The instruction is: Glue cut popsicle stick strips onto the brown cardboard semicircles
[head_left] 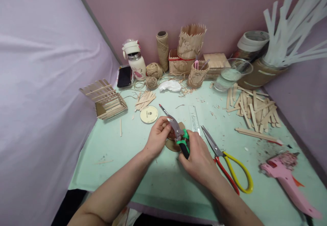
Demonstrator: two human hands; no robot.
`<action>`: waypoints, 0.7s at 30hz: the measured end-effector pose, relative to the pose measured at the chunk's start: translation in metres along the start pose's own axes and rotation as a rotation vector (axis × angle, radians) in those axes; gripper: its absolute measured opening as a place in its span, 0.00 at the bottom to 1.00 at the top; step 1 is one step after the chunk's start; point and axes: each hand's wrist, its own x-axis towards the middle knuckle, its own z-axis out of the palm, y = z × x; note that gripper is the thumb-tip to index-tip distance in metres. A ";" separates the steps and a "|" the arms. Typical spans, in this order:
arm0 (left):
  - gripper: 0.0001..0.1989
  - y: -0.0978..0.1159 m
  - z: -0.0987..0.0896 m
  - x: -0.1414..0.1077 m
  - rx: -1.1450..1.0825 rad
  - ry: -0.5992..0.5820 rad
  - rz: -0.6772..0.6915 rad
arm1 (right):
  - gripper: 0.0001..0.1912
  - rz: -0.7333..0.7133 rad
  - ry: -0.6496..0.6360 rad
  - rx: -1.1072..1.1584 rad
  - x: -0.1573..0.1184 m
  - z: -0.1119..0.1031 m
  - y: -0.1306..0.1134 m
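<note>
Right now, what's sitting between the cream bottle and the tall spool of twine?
A ball of twine sits between the bottle and the tall spool, with a smaller ball just in front of it; the head view shows this.

head-worn view — forward, down at hands (176,144)

There are two hands (198,156), one pruner (176,127), one ruler (194,118) and two twine balls (154,70).

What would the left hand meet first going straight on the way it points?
The left hand would likely meet the green-handled shears first, at their metal blades beside its fingertips; depth there is unclear.
</note>
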 end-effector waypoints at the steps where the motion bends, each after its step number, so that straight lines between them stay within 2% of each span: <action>1: 0.12 0.001 0.000 0.000 0.006 0.001 -0.003 | 0.24 0.004 -0.007 0.004 0.000 0.000 0.000; 21: 0.13 0.000 0.003 -0.001 -0.034 0.009 -0.014 | 0.24 0.003 -0.016 0.015 0.000 0.000 -0.001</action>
